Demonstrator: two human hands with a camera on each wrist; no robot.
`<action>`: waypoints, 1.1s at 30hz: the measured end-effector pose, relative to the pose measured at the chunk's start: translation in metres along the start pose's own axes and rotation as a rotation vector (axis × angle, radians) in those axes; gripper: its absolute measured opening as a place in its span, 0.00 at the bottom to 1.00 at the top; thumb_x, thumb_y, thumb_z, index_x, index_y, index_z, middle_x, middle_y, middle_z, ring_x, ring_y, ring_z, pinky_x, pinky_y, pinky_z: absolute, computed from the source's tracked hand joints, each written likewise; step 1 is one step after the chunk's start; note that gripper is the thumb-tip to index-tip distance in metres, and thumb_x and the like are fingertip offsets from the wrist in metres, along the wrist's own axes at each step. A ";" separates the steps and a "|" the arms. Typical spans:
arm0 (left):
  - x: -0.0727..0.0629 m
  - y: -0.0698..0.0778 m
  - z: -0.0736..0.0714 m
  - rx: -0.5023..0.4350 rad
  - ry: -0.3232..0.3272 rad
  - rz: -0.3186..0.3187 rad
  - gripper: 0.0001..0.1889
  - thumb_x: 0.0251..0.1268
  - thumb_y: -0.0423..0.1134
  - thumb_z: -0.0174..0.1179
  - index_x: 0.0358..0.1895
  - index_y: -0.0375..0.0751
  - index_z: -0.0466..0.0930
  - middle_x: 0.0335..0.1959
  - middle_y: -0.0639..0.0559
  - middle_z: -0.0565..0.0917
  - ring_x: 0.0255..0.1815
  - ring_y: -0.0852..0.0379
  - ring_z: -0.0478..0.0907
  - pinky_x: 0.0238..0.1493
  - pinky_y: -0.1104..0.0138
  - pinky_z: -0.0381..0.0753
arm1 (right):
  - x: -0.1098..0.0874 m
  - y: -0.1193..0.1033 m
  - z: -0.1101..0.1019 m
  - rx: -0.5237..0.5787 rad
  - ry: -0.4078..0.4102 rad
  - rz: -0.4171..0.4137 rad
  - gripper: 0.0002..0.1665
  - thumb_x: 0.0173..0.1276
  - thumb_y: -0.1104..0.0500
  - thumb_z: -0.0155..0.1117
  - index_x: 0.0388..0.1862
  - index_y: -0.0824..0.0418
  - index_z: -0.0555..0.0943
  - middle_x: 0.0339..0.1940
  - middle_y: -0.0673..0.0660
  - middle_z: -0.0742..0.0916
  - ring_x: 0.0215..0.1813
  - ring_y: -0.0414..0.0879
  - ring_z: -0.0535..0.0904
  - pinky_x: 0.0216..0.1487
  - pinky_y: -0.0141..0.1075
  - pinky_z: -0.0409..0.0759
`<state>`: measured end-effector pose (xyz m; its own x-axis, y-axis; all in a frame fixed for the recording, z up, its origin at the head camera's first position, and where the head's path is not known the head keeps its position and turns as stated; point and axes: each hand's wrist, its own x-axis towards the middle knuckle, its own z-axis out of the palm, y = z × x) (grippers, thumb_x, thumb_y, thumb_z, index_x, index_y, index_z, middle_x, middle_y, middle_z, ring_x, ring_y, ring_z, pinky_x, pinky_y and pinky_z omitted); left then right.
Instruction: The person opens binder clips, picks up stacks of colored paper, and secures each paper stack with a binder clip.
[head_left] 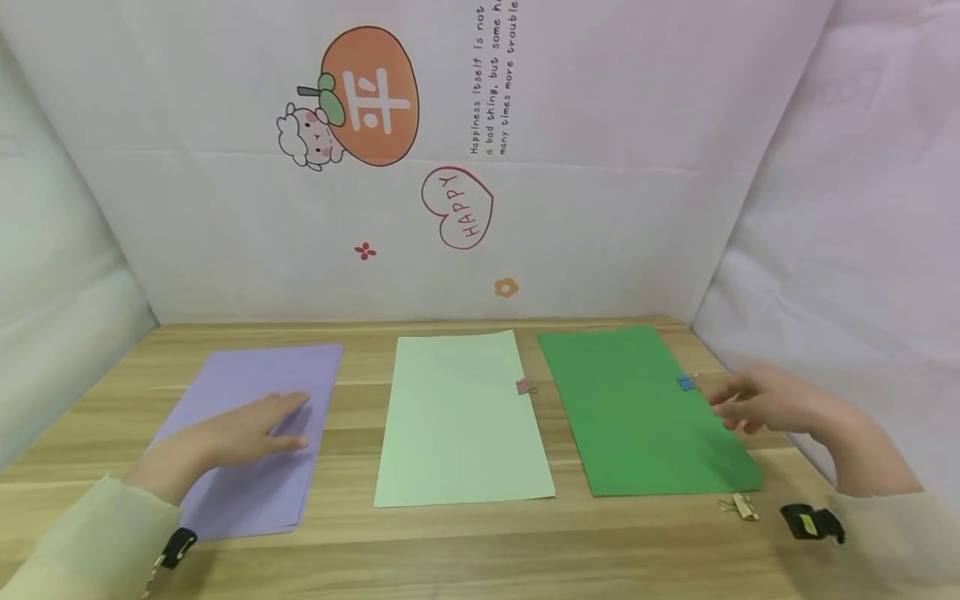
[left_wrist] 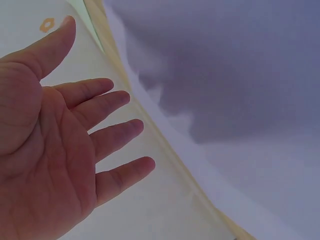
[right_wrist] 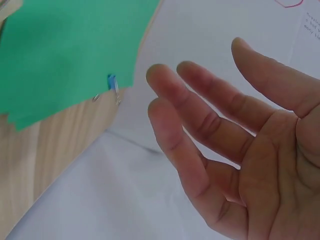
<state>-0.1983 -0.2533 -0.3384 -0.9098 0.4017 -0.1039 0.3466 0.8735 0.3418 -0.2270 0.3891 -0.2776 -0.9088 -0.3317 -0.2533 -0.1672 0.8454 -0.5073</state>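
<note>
In the head view my left hand [head_left: 251,429] hovers over a stack of purple paper [head_left: 262,500] on the left, fingers spread and holding nothing. The left wrist view shows that palm [left_wrist: 50,155] with its fingers apart, beside the purple sheet [left_wrist: 250,175]. At the right edge of a green paper stack [head_left: 630,408] is my right hand [head_left: 780,404], its fingers loosely bent around nothing. A blue binder clip [head_left: 687,382] grips the green stack's right edge, close to those fingertips. Nearer to me lies a loose yellowish binder clip [head_left: 744,507].
Between the two stacks lies light green paper [head_left: 461,425] with a pink binder clip [head_left: 523,386] on its right edge. All sit on a wood-grain table [head_left: 450,558]. White printed cloth [head_left: 600,208] hangs behind, with more cloth along both sides.
</note>
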 end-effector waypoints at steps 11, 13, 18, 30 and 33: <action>-0.003 -0.007 0.009 -0.034 -0.047 -0.046 0.53 0.58 0.56 0.67 0.72 0.17 0.53 0.72 0.19 0.55 0.73 0.19 0.50 0.72 0.33 0.49 | -0.014 0.031 0.009 0.078 -0.209 -0.016 0.15 0.69 0.66 0.57 0.51 0.70 0.81 0.47 0.63 0.86 0.43 0.49 0.80 0.41 0.52 0.78; -0.004 -0.008 0.009 -0.028 -0.055 -0.040 0.53 0.58 0.56 0.67 0.72 0.18 0.53 0.73 0.19 0.54 0.73 0.19 0.49 0.71 0.33 0.49 | -0.015 0.037 0.012 0.084 -0.226 -0.070 0.14 0.68 0.67 0.58 0.50 0.69 0.81 0.48 0.61 0.85 0.44 0.41 0.79 0.42 0.47 0.79; -0.006 -0.010 0.008 -0.033 -0.087 -0.040 0.53 0.56 0.55 0.69 0.74 0.21 0.53 0.74 0.20 0.52 0.73 0.20 0.48 0.71 0.33 0.48 | -0.012 0.049 0.023 0.144 -0.292 -0.343 0.13 0.66 0.71 0.58 0.49 0.68 0.82 0.40 0.55 0.86 0.42 0.32 0.77 0.38 0.32 0.80; -0.005 -0.009 0.008 -0.033 -0.099 -0.040 0.51 0.57 0.54 0.69 0.73 0.22 0.55 0.74 0.19 0.50 0.73 0.20 0.48 0.71 0.33 0.50 | -0.006 0.050 0.034 0.155 -0.358 -0.446 0.10 0.58 0.71 0.63 0.39 0.63 0.83 0.37 0.54 0.87 0.39 0.35 0.81 0.36 0.31 0.81; -0.004 -0.008 0.009 -0.039 -0.103 -0.045 0.51 0.57 0.55 0.69 0.74 0.23 0.55 0.74 0.20 0.50 0.74 0.20 0.48 0.71 0.33 0.49 | -0.006 0.049 0.037 0.134 -0.332 -0.440 0.08 0.57 0.71 0.64 0.35 0.62 0.82 0.33 0.53 0.86 0.36 0.33 0.79 0.33 0.30 0.79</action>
<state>-0.1953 -0.2591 -0.3488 -0.8952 0.3903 -0.2151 0.2951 0.8808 0.3702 -0.2156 0.4174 -0.3317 -0.5919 -0.7730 -0.2285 -0.4337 0.5443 -0.7181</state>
